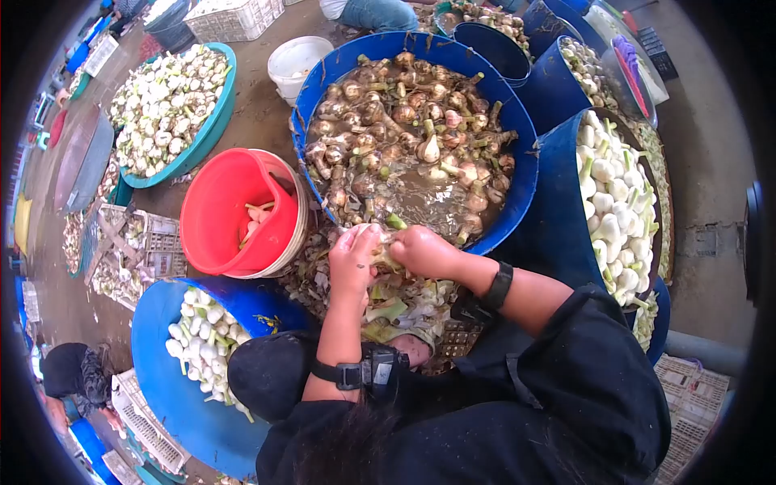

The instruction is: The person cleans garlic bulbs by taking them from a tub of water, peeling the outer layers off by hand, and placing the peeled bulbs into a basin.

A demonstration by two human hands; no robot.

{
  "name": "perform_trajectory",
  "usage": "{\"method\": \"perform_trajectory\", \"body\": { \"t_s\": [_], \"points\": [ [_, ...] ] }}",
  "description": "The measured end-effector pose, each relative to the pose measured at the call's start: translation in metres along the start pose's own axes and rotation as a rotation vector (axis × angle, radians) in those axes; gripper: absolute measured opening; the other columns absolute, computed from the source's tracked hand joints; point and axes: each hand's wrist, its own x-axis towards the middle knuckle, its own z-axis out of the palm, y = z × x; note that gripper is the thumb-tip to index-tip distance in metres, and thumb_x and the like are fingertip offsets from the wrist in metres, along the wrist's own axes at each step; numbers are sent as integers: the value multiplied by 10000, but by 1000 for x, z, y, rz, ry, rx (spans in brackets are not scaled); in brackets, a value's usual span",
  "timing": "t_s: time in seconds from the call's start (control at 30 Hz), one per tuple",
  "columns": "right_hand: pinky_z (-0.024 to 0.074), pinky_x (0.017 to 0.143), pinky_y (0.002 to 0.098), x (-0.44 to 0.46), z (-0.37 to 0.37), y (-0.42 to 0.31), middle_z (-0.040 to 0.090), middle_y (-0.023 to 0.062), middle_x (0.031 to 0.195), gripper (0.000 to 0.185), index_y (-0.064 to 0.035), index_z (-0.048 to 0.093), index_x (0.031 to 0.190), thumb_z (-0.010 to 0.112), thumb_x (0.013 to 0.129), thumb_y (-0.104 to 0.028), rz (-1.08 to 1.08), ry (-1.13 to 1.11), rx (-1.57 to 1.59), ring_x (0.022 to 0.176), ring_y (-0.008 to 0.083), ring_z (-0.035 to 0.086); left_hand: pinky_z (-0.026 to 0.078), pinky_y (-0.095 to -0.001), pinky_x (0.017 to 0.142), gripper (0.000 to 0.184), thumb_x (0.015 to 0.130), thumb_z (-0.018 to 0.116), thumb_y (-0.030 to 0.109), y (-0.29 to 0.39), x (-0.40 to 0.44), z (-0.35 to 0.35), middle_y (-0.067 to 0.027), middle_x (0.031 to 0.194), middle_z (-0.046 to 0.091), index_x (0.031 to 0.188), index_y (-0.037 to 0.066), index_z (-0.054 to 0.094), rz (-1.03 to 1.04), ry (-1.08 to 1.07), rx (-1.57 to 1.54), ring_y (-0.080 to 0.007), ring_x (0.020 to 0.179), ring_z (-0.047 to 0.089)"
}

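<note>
Left hand (354,252) and right hand (422,252) together gripping one garlic (395,221), near side of blue tub (524,158). Muddy bulbs (404,117) in brown water (432,196). Red bucket (212,212) left, white bulbs (616,218) right.

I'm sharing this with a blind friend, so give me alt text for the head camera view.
A person's left hand and right hand hold a pale item, mostly hidden, at the near edge of a blue tub of brown bulbs in murky water. White bulbs sit in blue containers on both sides; a red bucket is at left.
</note>
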Motion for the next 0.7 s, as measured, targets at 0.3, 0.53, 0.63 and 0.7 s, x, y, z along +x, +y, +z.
{"method": "perform_trajectory", "body": {
  "t_s": [0.3, 0.53, 0.63, 0.7],
  "points": [
    [459, 560, 359, -21, 6, -3, 561, 148, 604, 295, 34, 603, 819, 540, 857, -251, 46, 144, 195, 567, 189, 581, 459, -244, 780, 482, 850, 580, 255, 8, 5, -17, -115, 1015, 591, 1198, -58, 461, 126, -318, 323, -151, 909, 577],
    [453, 537, 290, -11, -20, 6, 625, 54, 687, 195, -21, 645, 840, 550, 861, -190, 551, 43, 839, 583, 138, 578, 370, -331, 933, 465, 690, 613, 21, 11, -24, 1, -212, 1180, 504, 1148, 66, 547, 749, -326, 1040, -271, 1125, 474],
    [457, 549, 270, -11, -7, 14, 632, 52, 825, 171, -45, 611, 951, 514, 883, -168, 419, 23, 1133, 644, 139, 586, 337, -391, 988, 347, 656, 599, -20, -1, -18, 0, -176, 1238, 474, 998, 37, 613, 991, -304, 1195, -372, 1173, 416],
    [467, 565, 256, -19, -6, 0, 615, 61, 924, 197, -37, 560, 1030, 483, 896, -159, 290, 158, 1374, 713, 134, 589, 343, -388, 988, 229, 707, 569, -36, 2, -20, 4, -200, 1257, 455, 923, 23, 615, 933, -216, 837, -350, 1198, 405]
  ]
}}
